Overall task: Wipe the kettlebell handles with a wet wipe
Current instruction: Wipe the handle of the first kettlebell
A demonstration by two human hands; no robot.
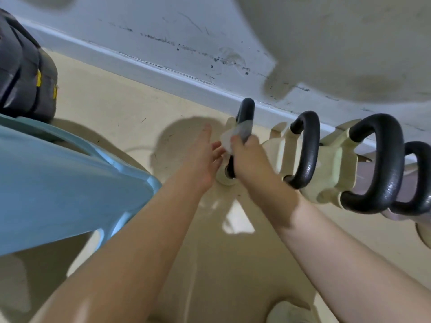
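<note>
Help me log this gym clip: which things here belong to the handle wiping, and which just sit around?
Job:
wet wipe, held by the right hand
left hand, open beside it
leftmost kettlebell handle
other three handles

Lying about:
blue plastic seat
black padded equipment
scuffed wall

In front of me a pale wall (186,31) runs slantwise, scuffed with dark marks and scratches, and a white baseboard (140,64) meets a glossy beige floor (112,108). Soft shadows and a bright patch of reflected light lie on the floor near me. At my left a light blue plastic piece of furniture (58,183) juts in, and beyond it sits a dark padded bag (25,73) with yellow tabs.
</note>
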